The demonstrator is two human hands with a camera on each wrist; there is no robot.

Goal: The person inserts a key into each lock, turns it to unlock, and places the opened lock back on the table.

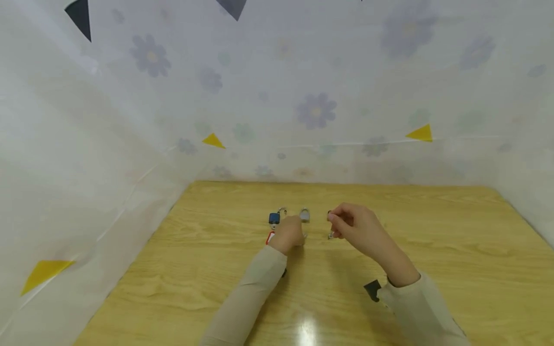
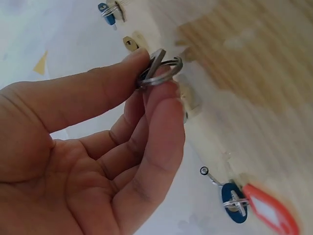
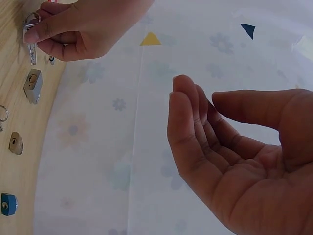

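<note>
Wooden table [image 1: 433,250], floral white sheet walls [image 1: 346,96], yellow triangle markers [image 1: 421,133]

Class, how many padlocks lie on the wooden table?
3, in a row on the wooden table: a silver padlock at one end, a small brass padlock in the middle, a blue padlock at the other end. Others may be hidden.

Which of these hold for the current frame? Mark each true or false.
1. The left grip pinches a key ring between thumb and forefinger. True.
2. The right grip holds a padlock. False: it is empty, with its fingers relaxed.
3. A red tag lies beside a blue padlock. True.
4. The locks lie on a glass table. False: the wooden table shows a light grain.
</note>
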